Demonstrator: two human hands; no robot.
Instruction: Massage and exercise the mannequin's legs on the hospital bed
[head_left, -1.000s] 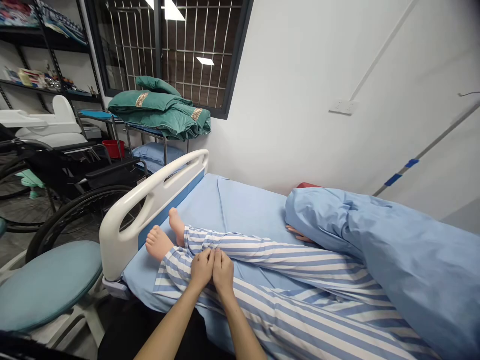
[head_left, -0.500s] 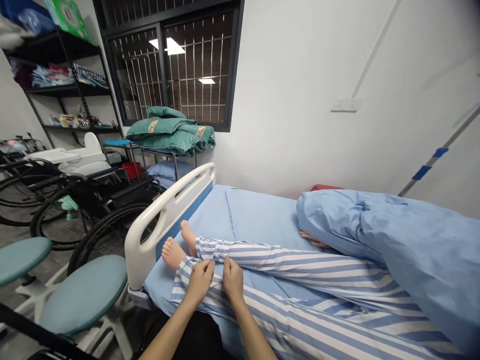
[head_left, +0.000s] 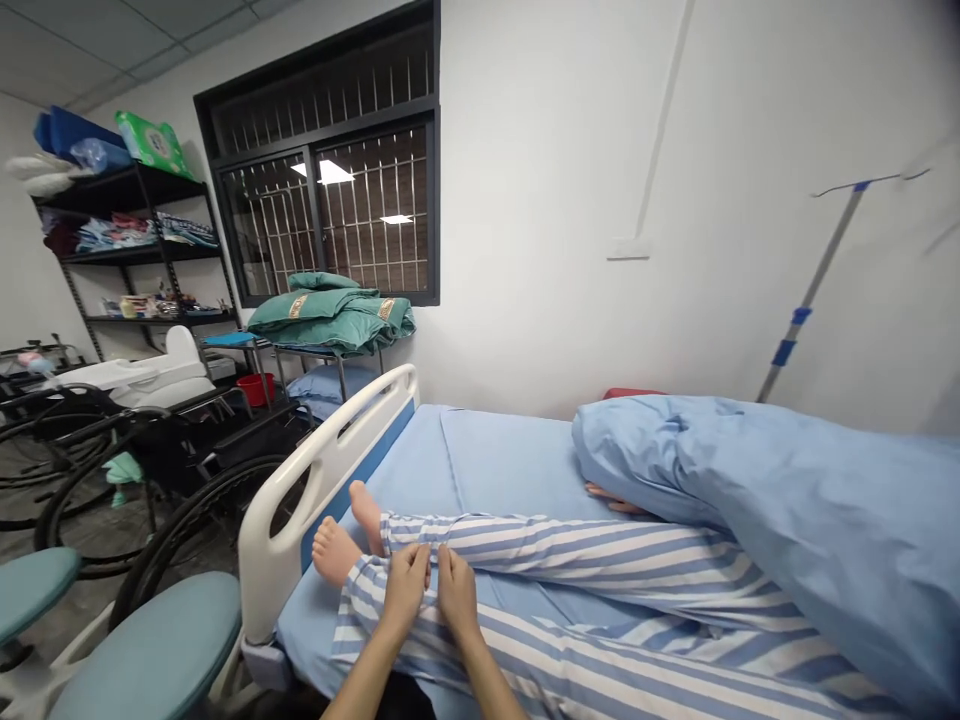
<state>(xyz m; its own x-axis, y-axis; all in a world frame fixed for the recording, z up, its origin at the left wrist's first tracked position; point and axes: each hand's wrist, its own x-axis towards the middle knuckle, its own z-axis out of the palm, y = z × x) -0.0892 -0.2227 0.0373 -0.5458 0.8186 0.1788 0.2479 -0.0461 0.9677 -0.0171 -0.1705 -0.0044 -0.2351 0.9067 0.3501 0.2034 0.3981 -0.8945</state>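
Note:
My left hand and my right hand are closed, side by side with a small gap between them, over the lower legs of a figure lying on the bed. Their fingertips are at the blue-and-white striped trousers; whether they pinch the cloth is hidden. Two bare feet stick out of the trouser legs, left of my hands. The near trouser leg spreads wide and loose around my wrists. A light blue quilt covers the upper body, and fingers show under its edge.
A white footboard rises beyond the feet. Teal stools and a wheelchair stand to the left. Folded green bedding lies on a rack below the window. An IV pole stands behind the bed at right.
My hands were together, moved apart, and are now closer again over the trouser legs. The view has tilted up, showing more of the wall, the ceiling and the top of the IV pole.

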